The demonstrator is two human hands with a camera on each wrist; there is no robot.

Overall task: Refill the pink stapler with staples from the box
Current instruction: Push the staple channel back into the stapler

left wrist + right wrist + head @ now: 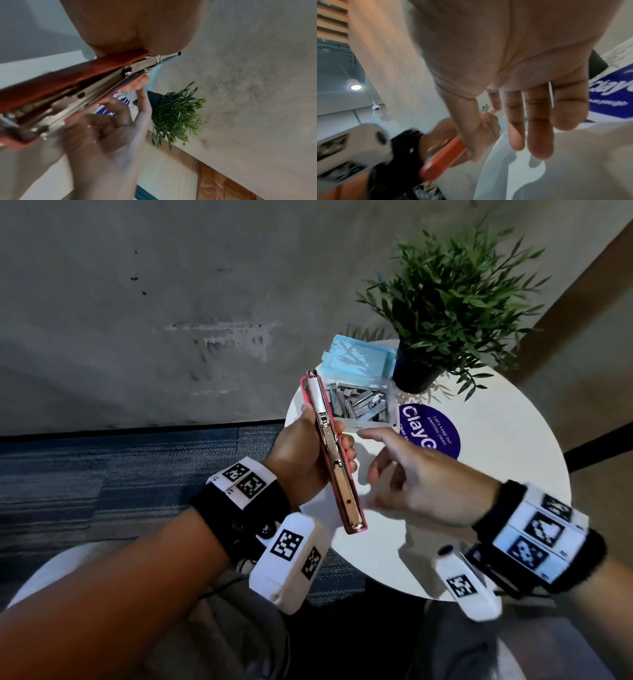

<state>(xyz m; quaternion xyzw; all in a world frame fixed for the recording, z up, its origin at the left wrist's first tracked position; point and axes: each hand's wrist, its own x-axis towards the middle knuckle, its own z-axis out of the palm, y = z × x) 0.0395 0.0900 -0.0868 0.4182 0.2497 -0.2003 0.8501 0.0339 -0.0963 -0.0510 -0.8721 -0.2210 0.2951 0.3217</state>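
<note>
Pink stapler (334, 453) gripped opened-out in my left hand (301, 457), my right hand (421, 477) loose-fingered, empty, at its 3 o'clock, staple box (359, 395) at 12 o'clock.

Head cam overhead; wrist cams close, share stapler (334, 453).

Pink plastic stapler with metal magazine rail (330, 453) is swung open, channel exposed, held up above the table's left edge, lengthwise near-to-far. Clear plastic staple box with pale blue lid (363, 378) sits just right of its far end, lid flipped open, loose silver staple strips (358, 404) inside.
</note>
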